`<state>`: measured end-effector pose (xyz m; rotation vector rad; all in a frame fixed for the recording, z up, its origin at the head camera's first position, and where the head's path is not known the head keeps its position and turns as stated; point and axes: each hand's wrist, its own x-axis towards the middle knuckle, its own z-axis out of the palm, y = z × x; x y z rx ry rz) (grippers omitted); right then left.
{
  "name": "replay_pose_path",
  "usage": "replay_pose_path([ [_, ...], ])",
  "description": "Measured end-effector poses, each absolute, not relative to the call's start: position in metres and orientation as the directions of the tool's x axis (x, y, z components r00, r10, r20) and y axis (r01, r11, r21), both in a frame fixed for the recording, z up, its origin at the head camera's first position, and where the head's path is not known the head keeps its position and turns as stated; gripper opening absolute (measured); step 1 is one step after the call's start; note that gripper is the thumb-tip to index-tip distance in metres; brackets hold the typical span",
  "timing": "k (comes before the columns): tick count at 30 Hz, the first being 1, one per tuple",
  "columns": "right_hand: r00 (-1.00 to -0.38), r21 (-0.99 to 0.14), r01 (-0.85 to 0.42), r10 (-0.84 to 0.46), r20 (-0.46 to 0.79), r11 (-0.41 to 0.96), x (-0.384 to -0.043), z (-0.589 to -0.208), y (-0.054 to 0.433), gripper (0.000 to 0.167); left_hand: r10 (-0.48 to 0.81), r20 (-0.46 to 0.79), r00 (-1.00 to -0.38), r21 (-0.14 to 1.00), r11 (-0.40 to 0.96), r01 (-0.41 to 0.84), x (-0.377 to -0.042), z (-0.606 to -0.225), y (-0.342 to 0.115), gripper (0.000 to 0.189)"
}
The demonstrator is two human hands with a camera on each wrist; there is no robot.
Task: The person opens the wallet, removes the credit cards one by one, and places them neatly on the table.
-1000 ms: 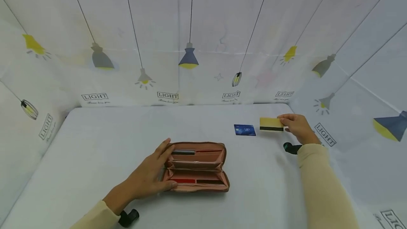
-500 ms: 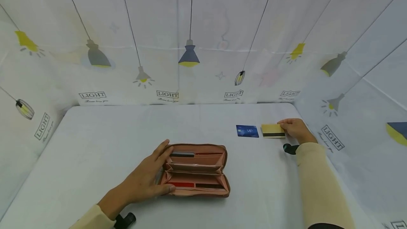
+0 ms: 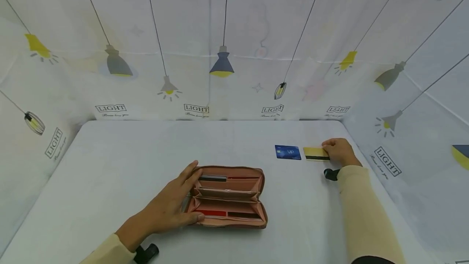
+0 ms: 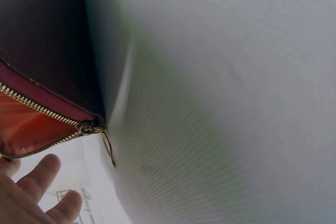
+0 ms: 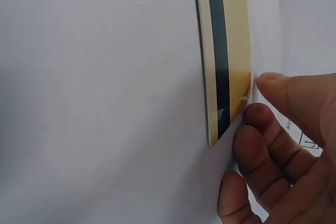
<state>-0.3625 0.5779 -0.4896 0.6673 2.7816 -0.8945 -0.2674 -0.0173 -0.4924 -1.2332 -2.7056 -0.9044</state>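
Observation:
A pink zip-around wallet (image 3: 227,194) lies unzipped and spread on the white table, with several cards in its slots. My left hand (image 3: 165,205) holds its left side, fingers at the back edge and thumb on the front edge. In the left wrist view, the wallet's zip (image 4: 44,109) shows beside the fingertips. To the right, a yellow card (image 3: 316,153) with a black stripe lies flat on the table. My right hand (image 3: 338,151) is at its right end; in the right wrist view, the loosely bent fingers (image 5: 252,140) are beside the card's corner.
A blue card (image 3: 288,152) marked VIP lies just left of the yellow one. The white table (image 3: 146,150) ends at a printed lamp-pattern backdrop (image 3: 190,89) behind and at both sides. A black wrist device (image 3: 331,174) sits beside the right wrist.
The yellow card, held above the table by the right hand a second ago, now lies flat beside the blue card. The left hand has stayed on the wallet.

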Motion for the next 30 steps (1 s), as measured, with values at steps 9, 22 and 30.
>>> replay_pose_path([
  [9, -0.882, -0.505, 0.469, 0.418, -0.218, 0.725, -0.353, -0.487, 0.566, 0.063, 0.689, 0.252, -0.679, 0.486, 0.517, 0.705, -0.267, -0.49, -0.02, 0.108],
  [22, -0.982, -0.588, -0.018, 0.097, 0.163, 0.809, -0.319, -0.44, 0.46, 0.039, 0.703, 0.213, -0.678, 0.51, 0.512, 0.691, -0.272, -0.491, -0.015, 0.109],
  [30, -0.882, -0.563, -0.47, -0.393, 0.262, 0.68, -0.292, -0.421, 0.356, 0.005, 0.695, 0.196, -0.691, 0.505, 0.533, 0.679, -0.273, -0.492, -0.018, 0.108],
])
